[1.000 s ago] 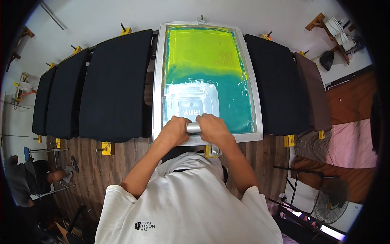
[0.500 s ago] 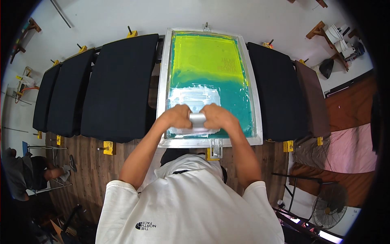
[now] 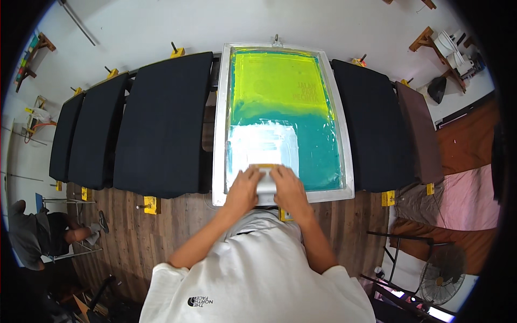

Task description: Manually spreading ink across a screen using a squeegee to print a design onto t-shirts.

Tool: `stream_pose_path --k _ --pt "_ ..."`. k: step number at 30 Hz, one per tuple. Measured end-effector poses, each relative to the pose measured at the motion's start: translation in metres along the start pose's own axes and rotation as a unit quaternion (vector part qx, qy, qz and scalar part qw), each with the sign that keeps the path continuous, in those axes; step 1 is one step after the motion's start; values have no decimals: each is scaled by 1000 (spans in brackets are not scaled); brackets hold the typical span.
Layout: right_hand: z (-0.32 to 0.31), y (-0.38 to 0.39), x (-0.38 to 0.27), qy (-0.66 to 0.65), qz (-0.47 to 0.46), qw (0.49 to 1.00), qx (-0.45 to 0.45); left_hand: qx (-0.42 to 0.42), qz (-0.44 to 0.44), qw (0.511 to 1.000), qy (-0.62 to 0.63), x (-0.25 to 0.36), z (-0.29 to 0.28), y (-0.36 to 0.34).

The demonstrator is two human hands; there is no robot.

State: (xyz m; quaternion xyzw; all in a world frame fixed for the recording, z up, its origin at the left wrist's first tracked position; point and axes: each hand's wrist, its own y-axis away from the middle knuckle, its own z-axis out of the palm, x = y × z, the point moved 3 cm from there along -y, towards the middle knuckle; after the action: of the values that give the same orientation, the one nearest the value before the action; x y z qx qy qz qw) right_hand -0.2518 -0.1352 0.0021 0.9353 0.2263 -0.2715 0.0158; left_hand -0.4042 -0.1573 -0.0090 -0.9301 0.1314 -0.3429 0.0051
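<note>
A silkscreen (image 3: 220, 124) with a silver frame and green mesh lies in front of me. Both fists grip a squeegee (image 3: 266, 184) by its silver-grey handle at the screen's near end, and a strip of its yellow blade (image 3: 264, 166) shows on the far side. My left hand (image 3: 243, 189) closes round the handle's left part, my right hand (image 3: 291, 190) round its right part. Beyond the blade, white ink (image 3: 265, 141) covers the mesh's near left area. The screen's far half is bright yellow-green (image 3: 274, 72). What lies beneath the screen is hidden.
Black-covered printing boards (image 3: 161, 124) stand in a row to the left, and another black board (image 3: 371, 124) to the right, beside a brown one (image 3: 423, 129). Yellow clamps (image 3: 152, 205) stick out below. A person (image 3: 40, 234) sits at far left; a fan (image 3: 442, 274) stands lower right.
Both hands have drawn the squeegee nearer to me, to the screen's near edge. Its yellow blade now shows, and more of the white ink is uncovered. The whole view has shifted slightly.
</note>
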Motion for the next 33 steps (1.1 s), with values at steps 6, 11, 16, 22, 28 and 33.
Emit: stream_pose_path --k 6,11,16,22,28,33 --pt "-25 -29 -1 16 38 986 -162 -151 -42 988 -2 4 -24 -27" --pt "-21 -80 22 20 16 997 -79 -68 -15 998 -5 -26 -22 -79" --pt "3 -31 9 51 -27 997 -55 -33 22 997 -64 -14 -2 -23" --pt "-19 -9 -10 16 0 994 -109 -164 -35 985 -43 12 -22 -13" --pt "-9 -79 19 20 -9 995 -95 -92 -9 994 -66 -25 -29 -81" --pt "9 -27 4 51 -20 998 -37 -34 13 997 -63 -15 -5 -18"
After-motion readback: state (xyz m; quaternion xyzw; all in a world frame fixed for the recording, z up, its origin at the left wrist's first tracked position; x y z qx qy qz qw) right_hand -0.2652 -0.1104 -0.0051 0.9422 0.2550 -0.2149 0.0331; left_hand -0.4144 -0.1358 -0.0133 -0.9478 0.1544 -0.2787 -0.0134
